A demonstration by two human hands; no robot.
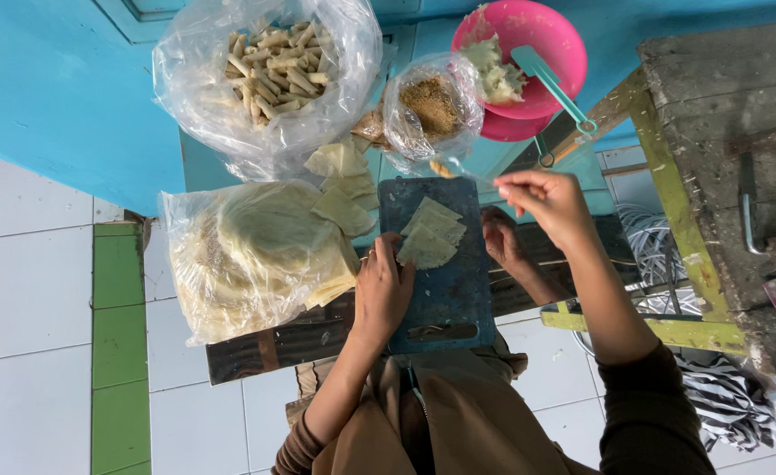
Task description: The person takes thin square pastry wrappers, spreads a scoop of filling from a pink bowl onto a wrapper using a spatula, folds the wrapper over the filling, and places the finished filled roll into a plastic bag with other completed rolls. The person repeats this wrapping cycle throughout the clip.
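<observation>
Blue cutting board [445, 281] w/ two triangular wrapper sheets [430, 236] at its far end. Left hand [383, 290] flat, fingers open, touching nearest sheet. Right hand [546, 202] raised beyond board's right edge, fingertips pinched on clear spoon [458, 169] w/ filling. Pink bowl [537, 53] past board.

Three clear plastic bags, no labels, signs or screens seen. Top left: open bag of pale rolled sticks [275, 66]. Below it, lying on its side: bag of thin cream wrapper sheets [251, 255]. Top centre, just beside the pink bowl [546, 35]: small bag of brown crumbs [429, 105].
</observation>
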